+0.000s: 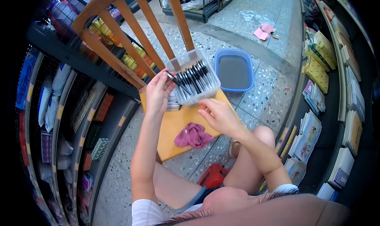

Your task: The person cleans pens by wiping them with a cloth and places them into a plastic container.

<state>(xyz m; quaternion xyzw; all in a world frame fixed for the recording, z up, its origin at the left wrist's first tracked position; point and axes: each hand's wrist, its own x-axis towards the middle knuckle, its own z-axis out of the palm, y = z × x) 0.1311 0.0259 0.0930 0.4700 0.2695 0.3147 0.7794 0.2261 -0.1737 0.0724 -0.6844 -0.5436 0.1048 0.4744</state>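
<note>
My left hand pinches a dark pen near one end, at the left rim of a clear plastic box. Several black-capped pens lie side by side inside this box. Beside the box's near right corner, my right hand has its thumb and forefinger apart with nothing visible between them; whether it touches the box I cannot tell. More clear pens lie on the chair seat, partly hidden behind my left hand and the box. A crumpled purple cloth rests near the seat's front edge.
A blue basin of greyish water stands on the floor right of the wooden chair. Stocked shelves line the left and right. Pink paper lies on the floor farther off. Something red is between my legs.
</note>
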